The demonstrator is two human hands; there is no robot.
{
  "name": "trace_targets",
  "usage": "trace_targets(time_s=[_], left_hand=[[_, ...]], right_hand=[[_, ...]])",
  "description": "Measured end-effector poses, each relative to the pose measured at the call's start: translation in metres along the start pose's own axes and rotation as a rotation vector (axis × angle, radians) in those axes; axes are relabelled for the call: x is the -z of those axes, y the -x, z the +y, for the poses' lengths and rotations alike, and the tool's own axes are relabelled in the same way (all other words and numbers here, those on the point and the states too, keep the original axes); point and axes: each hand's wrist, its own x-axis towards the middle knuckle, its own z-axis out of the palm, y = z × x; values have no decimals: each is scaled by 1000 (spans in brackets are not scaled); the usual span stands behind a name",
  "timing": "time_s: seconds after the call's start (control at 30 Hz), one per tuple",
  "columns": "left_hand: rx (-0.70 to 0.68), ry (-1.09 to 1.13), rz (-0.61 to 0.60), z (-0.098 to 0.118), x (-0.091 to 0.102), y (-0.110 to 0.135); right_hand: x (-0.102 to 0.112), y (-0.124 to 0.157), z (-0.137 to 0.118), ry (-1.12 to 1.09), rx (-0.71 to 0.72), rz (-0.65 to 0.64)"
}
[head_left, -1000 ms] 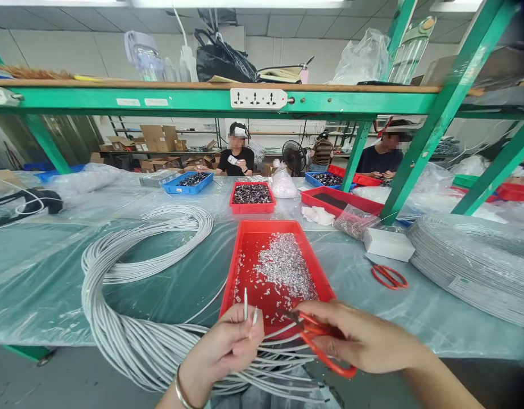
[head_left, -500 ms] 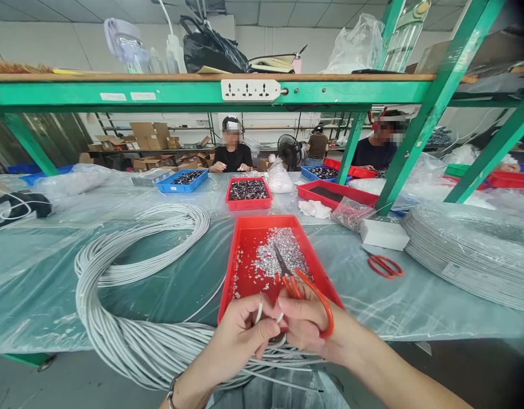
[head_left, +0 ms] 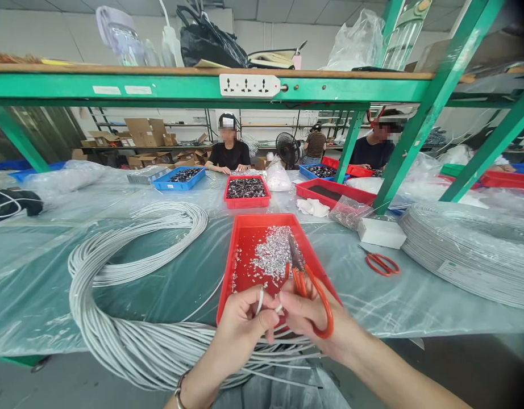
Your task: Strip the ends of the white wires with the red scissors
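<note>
My left hand point(head_left: 238, 324) is closed, with the end of a white cable point(head_left: 260, 301) sticking up between thumb and fingers. Close beside it, my right hand point(head_left: 311, 315) pinches a short white cable end point(head_left: 279, 308). Orange-handled scissors point(head_left: 328, 318) hang round the fingers of that same hand, blades pointing up and away. Both hands are above the near end of a red tray point(head_left: 227, 272), where small shiny metal bits point(head_left: 273, 250) are heaped. A large coiled bundle of white cables point(head_left: 112, 335) runs from the left to beneath my hands.
A second pair of scissors point(head_left: 382, 264) lies right of the tray, near a white box point(head_left: 381, 233) and a big cable coil point(head_left: 458, 255). Farther back stands a red bin of dark parts point(head_left: 246, 188). A green shelf beam point(head_left: 159, 91) crosses overhead; co-workers sit beyond.
The scissors in my right hand have tilted, their blades swinging to the right. My hands stay close together on the cable ends. The view has shifted slightly.
</note>
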Motion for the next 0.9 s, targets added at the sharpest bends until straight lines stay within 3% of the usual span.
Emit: trace_targets(time_s=[0.1,0.2,0.3,0.37,0.53,0.73,0.9], left_hand=[[71,79,-97,-2,4,1],[173,208,-202,-8,10,1],[235,242,-253,-14,13,2],[245,248,-239,-15,13,3],[203,256,-142,-12,9,5],[196,278,-140,-12,9,4],[220,306,-171,-17,13,4]], right_hand=[[-1,-3,2,-70,-26,-54],[-2,-5,-4,186,103,37],[3,-7,-15,499,265,207],[10,-8,-21,541,255,236],[16,-4,-20,427,25,-18],[7,-1,-13,374,4,-95],[11,-1,-12,466,44,-158]])
